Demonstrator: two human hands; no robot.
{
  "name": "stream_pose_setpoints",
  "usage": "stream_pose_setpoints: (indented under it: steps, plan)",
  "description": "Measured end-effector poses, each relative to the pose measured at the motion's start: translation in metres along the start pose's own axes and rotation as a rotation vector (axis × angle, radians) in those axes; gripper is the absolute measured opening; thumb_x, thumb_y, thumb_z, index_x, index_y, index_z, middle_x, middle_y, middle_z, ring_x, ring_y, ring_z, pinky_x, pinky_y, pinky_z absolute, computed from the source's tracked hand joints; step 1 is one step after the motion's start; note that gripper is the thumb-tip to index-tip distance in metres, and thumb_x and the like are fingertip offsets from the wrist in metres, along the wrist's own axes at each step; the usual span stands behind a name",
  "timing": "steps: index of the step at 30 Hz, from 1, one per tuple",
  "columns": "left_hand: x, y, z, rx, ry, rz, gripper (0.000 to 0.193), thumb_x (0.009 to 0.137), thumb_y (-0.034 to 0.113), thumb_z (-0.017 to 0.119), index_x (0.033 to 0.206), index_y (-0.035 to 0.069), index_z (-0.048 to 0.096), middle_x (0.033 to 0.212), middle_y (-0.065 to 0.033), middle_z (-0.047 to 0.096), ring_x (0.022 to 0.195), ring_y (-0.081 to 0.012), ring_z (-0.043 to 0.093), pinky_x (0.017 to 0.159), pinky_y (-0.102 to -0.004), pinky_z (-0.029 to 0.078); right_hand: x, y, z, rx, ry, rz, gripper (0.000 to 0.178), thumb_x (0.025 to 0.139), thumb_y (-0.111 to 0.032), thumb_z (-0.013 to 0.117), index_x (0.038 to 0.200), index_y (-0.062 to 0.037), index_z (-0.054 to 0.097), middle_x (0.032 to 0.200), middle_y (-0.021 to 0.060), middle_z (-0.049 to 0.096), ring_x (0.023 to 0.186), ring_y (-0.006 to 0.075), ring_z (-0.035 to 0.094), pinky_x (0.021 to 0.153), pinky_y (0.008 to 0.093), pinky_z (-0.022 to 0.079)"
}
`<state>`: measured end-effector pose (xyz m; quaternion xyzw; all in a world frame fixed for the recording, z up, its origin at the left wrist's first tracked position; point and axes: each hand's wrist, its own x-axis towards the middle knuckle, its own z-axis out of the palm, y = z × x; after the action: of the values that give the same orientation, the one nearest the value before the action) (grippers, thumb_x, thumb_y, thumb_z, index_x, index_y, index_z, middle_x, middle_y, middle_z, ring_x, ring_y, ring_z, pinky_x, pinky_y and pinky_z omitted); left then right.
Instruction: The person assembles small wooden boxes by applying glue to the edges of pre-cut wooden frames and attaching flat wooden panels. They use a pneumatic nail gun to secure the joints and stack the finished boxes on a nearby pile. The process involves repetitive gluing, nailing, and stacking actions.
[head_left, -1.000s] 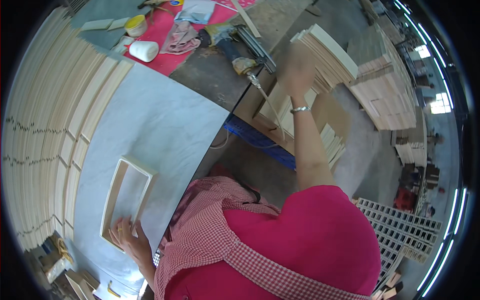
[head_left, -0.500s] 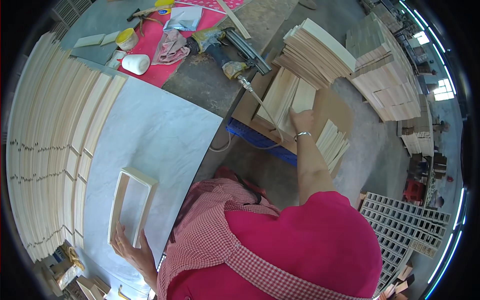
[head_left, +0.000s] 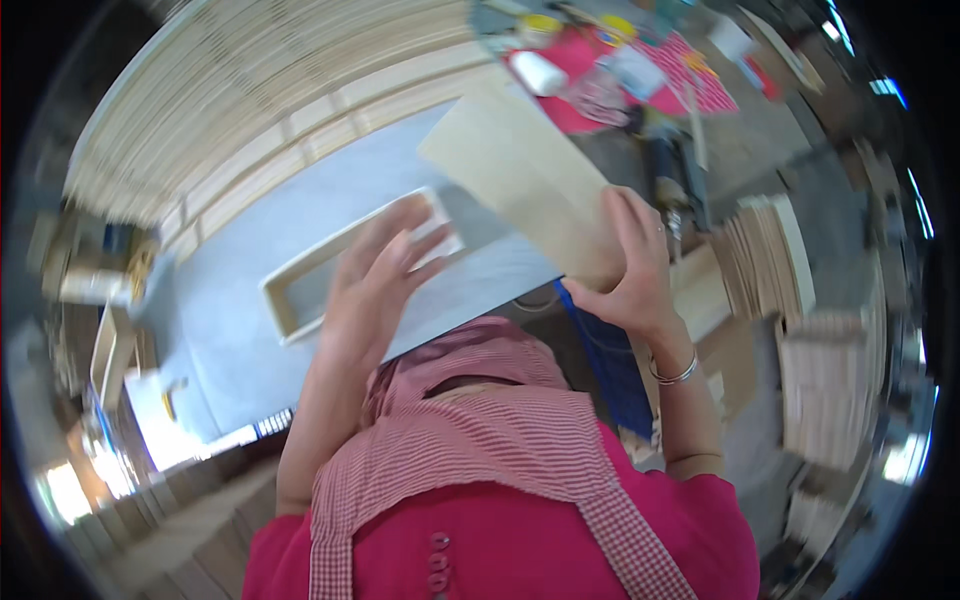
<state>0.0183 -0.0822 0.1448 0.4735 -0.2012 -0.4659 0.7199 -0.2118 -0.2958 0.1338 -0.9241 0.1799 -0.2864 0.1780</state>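
Note:
A thin, pale wooden board (head_left: pixel 525 170) slants over the worktop, held at its near right end by my right hand (head_left: pixel 640 265), thumb on one edge and fingers on the other. On the pale grey worktop (head_left: pixel 230 330) lies a narrow rectangular wooden frame (head_left: pixel 320 252), seen to the left of the board. My left hand (head_left: pixel 375 285) is over this frame, fingers apart and somewhat blurred; whether it touches the rim I cannot tell.
Long rows of stacked wooden frames (head_left: pixel 250 110) line the worktop's far left. A nail gun (head_left: pixel 665 175) and a white bottle (head_left: pixel 538 73) lie at the back right. Thin boards (head_left: pixel 765 255) are stacked on the right, near a blue crate (head_left: pixel 605 360).
My right hand has come from the board stack to the worktop, bringing a board. My left hand has shifted along the frame to its other end. The whole view has turned left.

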Motion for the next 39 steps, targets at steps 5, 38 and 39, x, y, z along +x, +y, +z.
stream_pose_setpoints:
  steps: [5, 38, 39]
  plan:
    - [-0.016, -0.014, -0.051, -0.316, 0.229, -0.019, 0.016, 0.104, 0.012, 0.057, 0.116, 0.002, 0.061, 0.113, -0.0133, 0.07, 0.102, -0.0244, 0.071, 0.093, -0.0407, 0.06, 0.05, -0.051, 0.042, 0.067, -0.255, -0.301, 0.1, 0.059, -0.026, 0.091, 0.144, 0.0014, 0.048, 0.146, 0.0204, 0.047, 0.13, 0.0386, 0.049, 0.109, 0.0483, 0.039]
    - [-0.121, -0.032, -0.167, 1.138, 0.864, 0.212, 0.019, 0.083, 0.007, 0.079, 0.1, -0.002, 0.077, 0.088, -0.0136, 0.073, 0.08, -0.019, 0.069, 0.076, -0.0308, 0.054, 0.138, -0.07, 0.13, 0.058, -0.679, -0.587, 0.082, 0.066, -0.029, 0.087, 0.137, -0.0002, 0.058, 0.148, 0.0192, 0.051, 0.135, 0.036, 0.049, 0.117, 0.0468, 0.036]
    - [-0.12, -0.032, -0.165, 1.174, 0.85, 0.242, 0.019, 0.083, 0.009, 0.079, 0.099, -0.001, 0.077, 0.087, -0.0143, 0.073, 0.078, -0.0219, 0.07, 0.072, -0.0327, 0.054, 0.136, -0.068, 0.131, 0.052, -0.678, -0.58, 0.081, 0.067, -0.03, 0.086, 0.137, -0.0008, 0.058, 0.148, 0.0192, 0.051, 0.136, 0.0359, 0.049, 0.117, 0.0469, 0.036]
